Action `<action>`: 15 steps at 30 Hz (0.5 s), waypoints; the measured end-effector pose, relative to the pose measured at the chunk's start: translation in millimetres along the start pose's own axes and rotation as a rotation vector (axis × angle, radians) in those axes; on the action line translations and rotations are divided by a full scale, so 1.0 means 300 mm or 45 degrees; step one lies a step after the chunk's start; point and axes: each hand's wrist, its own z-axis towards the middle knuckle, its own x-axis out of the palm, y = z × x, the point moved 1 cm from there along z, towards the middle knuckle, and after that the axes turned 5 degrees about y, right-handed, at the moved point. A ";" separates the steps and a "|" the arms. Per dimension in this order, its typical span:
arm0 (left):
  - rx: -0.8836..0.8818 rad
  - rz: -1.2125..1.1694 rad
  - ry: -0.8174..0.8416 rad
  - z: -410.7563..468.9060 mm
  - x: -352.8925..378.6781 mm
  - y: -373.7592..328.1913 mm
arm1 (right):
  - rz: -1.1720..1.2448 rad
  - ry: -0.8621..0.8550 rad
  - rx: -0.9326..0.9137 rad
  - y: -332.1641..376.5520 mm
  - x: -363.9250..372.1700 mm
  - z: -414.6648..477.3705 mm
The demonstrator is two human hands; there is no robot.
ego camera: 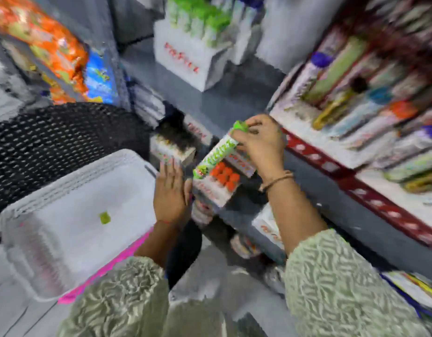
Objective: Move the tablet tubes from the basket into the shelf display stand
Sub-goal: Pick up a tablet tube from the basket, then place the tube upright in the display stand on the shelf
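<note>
Green-capped tablet tube (216, 152) in right hand (261, 139) grip above display stand (216, 193), left hand (171, 190) released beside it

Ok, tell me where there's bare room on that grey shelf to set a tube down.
Bare grey shelf lies between the white stand of green-capped tubes and the right hand holding a green tube. Crowded: around the orange-capped stand by the left hand.

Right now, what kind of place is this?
Probably a small shop or pharmacy: packed goods on the side shelves, a white display stand of green-capped tubes, and the right hand holding a green-capped tube over orange-capped ones.
</note>
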 end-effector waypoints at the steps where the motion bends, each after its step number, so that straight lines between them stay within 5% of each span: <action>1: 0.110 -0.015 -0.010 0.055 0.007 -0.089 | -0.018 -0.073 -0.049 0.029 -0.096 0.012; 7: 0.544 -0.091 0.136 0.207 0.080 -0.485 | -0.385 -0.282 -0.297 0.234 -0.514 0.090; 15: 0.554 0.029 0.227 0.215 0.137 -0.509 | -0.916 -0.203 -0.259 0.303 -0.592 0.266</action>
